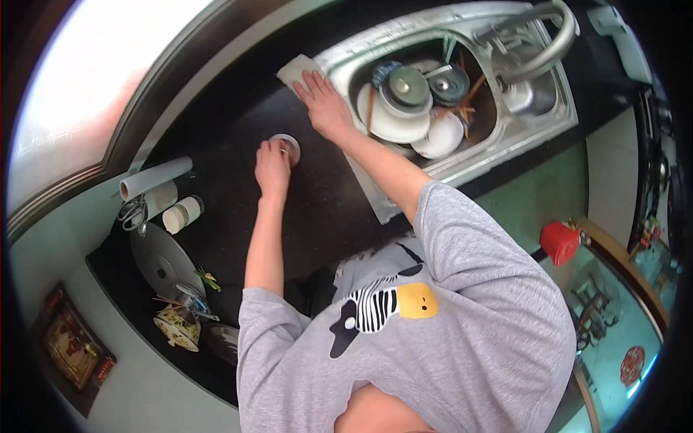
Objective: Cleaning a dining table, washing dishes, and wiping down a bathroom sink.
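Note:
My left hand holds the near rim of a small round white-rimmed dish on the dark countertop. My right hand lies on a white cloth beside the upper left corner of the steel sink, with its fingers spread over the cloth's edge. In the larger basin, white plates, a green-tinted bowl, a dark pot lid and several chopsticks are piled up. The dish's contents are hard to make out.
The curved faucet rises over the smaller basin at the right. On the left stand a white roll, a white-lidded jar, scissors and a large dark round lid. Nearer lie green stalks and a floral pot with utensils.

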`<state>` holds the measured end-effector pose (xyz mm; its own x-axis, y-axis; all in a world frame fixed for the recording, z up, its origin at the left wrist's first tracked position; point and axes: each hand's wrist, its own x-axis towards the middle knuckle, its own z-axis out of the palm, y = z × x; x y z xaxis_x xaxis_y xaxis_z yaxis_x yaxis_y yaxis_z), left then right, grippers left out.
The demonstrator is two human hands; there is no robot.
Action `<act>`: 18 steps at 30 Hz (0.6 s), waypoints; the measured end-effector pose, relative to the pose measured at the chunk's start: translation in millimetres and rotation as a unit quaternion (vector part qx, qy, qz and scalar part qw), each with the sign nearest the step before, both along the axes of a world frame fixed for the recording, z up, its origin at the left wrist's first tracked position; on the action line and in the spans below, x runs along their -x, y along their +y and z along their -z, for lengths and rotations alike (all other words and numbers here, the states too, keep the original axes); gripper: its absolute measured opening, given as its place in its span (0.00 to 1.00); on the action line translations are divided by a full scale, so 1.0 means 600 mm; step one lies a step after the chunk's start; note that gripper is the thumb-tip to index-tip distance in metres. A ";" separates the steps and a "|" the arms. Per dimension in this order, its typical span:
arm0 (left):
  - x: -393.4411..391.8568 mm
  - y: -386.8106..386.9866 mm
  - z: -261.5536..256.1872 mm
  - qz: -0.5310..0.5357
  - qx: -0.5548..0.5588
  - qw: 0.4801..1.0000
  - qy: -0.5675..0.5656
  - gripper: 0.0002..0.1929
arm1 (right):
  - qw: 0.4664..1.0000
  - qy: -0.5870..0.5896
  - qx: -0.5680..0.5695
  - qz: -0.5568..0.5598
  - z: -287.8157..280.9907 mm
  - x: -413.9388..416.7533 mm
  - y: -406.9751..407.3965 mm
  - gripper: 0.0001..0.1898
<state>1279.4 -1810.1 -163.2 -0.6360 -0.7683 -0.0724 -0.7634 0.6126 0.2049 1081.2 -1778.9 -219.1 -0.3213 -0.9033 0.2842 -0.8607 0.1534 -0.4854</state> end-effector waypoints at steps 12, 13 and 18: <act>0.044 -0.030 0.017 0.053 -0.002 0.999 -0.003 0.07 | 0.990 -0.095 -0.103 0.028 -0.031 -0.109 0.447 0.44; 0.045 -0.033 0.020 0.050 -0.004 0.999 -0.004 0.07 | 0.989 -0.083 -0.122 -0.019 -0.020 -0.093 0.483 0.44; 0.044 -0.039 0.014 0.060 0.002 0.998 0.006 0.07 | 0.979 -0.028 -0.185 -0.086 -0.031 0.086 0.598 0.44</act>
